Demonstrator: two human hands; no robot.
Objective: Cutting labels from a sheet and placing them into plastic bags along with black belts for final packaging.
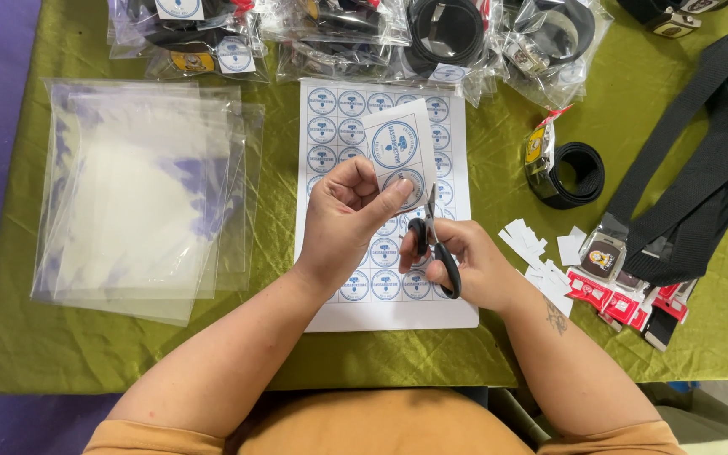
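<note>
The left hand pinches a thin, floppy sticker strip, best held near the cut, above the printed sheet, while right-hand fingers grip black scissors.

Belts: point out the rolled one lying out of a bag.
The rolled black belt right of the sticker sheet; the other rolled belts sit bagged along the top.

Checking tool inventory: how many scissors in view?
1: black-handled scissors in the right hand, blades at the small label piece held by the left hand. Others may hide under bags.
</note>
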